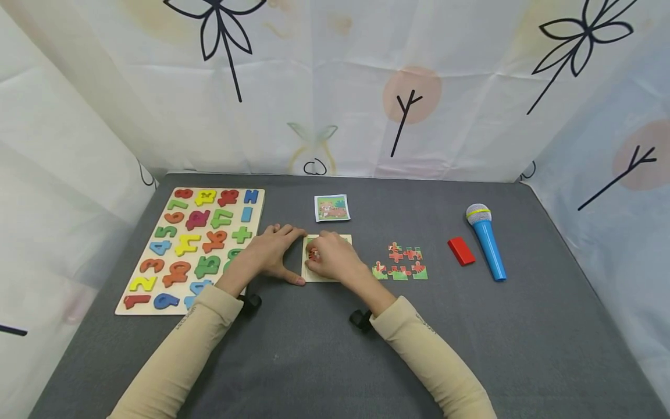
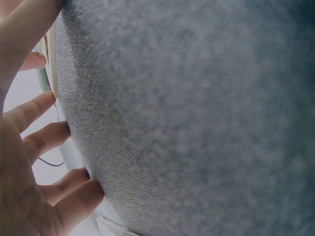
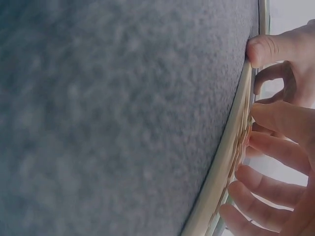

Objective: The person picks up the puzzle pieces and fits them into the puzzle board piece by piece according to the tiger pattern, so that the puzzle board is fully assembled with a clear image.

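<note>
With fingers of the left hand (image 1: pixel 274 251) spread apart, braces the puzzle tray (image 1: pixel 346 237) flat on the desk (image 1: pixel 309 361), probably light, stiff and best steadied by its rim, and touches red pieces (image 1: pixel 313 255) inside with the right hand (image 1: pixel 334 257), impossible to tell whether pinching, with loose pieces (image 1: pixel 399 273) further right, likely thin, best lifted by edges.

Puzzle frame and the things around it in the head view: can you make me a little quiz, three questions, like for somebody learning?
1. True or false: the loose puzzle pieces lie between the puzzle frame and the red block.
2. Pick one: the handle of the microphone is A) green, B) blue, C) yellow.
3. Which hand is over the inside of the puzzle frame?

Key:
1. True.
2. B.
3. The right hand; the left hand is at the frame's left side.
</note>
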{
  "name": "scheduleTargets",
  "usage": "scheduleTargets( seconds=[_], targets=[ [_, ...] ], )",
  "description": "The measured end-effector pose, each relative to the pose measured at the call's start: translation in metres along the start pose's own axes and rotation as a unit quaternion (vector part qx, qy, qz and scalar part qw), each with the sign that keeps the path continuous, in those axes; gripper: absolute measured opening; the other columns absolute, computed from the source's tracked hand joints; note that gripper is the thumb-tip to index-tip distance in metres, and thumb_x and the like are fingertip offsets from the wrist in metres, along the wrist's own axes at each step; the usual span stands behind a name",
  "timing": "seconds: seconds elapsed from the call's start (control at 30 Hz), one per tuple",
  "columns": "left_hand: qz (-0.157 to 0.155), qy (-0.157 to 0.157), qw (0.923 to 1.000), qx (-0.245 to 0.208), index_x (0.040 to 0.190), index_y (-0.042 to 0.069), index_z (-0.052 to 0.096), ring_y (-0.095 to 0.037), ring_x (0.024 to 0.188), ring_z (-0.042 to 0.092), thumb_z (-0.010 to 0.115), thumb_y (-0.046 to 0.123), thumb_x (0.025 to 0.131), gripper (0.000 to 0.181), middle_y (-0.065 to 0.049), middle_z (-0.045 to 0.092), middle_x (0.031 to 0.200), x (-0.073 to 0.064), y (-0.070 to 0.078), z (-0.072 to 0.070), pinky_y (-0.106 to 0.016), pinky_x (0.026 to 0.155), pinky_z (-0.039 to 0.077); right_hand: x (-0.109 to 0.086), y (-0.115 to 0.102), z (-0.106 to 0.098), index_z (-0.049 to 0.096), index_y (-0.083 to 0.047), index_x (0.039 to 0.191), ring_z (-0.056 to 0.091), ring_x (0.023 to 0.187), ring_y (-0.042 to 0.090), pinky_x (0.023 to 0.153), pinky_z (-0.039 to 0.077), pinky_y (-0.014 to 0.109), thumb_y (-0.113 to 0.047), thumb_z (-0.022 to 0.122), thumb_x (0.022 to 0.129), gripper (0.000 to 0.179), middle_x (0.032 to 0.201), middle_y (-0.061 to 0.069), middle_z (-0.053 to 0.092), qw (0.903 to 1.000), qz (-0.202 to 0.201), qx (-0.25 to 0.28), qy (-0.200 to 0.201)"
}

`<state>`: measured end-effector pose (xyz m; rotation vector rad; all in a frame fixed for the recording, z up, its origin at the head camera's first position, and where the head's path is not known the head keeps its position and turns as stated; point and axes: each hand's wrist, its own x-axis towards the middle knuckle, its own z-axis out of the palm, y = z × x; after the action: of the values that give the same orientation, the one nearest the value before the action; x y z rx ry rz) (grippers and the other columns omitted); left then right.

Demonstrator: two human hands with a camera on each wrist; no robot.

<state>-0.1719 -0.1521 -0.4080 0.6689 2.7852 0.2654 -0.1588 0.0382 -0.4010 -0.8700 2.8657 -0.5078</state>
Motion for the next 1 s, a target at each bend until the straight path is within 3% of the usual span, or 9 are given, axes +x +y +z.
scheduleTargets(
  seconds=[0.33, 0.7, 1.0],
  targets=[
    [0.003, 0.001, 1.0000, 0.000, 0.154, 0.019, 0.043, -0.052, 0.140, 0.043, 0.086, 0.071, 0.065, 0.111, -0.012, 0.050, 0.152, 0.000, 0.000, 0.000, -0.067, 0.099, 0.050, 0.000, -0.003, 0.001, 0.077, -0.012, 0.115, 0.066, 0.095, 0.030, 0.076, 0.058, 0.041, -0.027, 0.075, 0.093, 0.027, 0.106, 0.012, 0.070, 0.9997, 0.016, -0.020, -0.002],
    [0.001, -0.007, 1.0000, -0.002, 0.154, 0.019, 0.043, -0.053, 0.143, 0.040, 0.086, 0.070, 0.066, 0.109, -0.011, 0.049, 0.154, -0.001, -0.001, -0.001, -0.068, 0.102, 0.048, -0.009, 0.007, -0.014, 0.077, -0.017, 0.119, 0.063, 0.105, 0.029, 0.080, 0.059, 0.048, -0.026, 0.077, 0.092, 0.028, 0.114, 0.008, 0.068, 0.9980, 0.061, 0.001, -0.015],
    [0.000, -0.006, 1.0000, -0.001, 0.153, 0.020, 0.043, -0.052, 0.143, 0.040, 0.086, 0.069, 0.067, 0.109, -0.011, 0.049, 0.153, 0.000, -0.001, -0.001, -0.067, 0.103, 0.049, -0.009, 0.010, -0.009, 0.080, -0.017, 0.113, 0.064, 0.102, 0.029, 0.081, 0.059, 0.049, -0.023, 0.076, 0.093, 0.021, 0.112, 0.009, 0.070, 0.9982, 0.055, 0.003, -0.024]
  ],
)
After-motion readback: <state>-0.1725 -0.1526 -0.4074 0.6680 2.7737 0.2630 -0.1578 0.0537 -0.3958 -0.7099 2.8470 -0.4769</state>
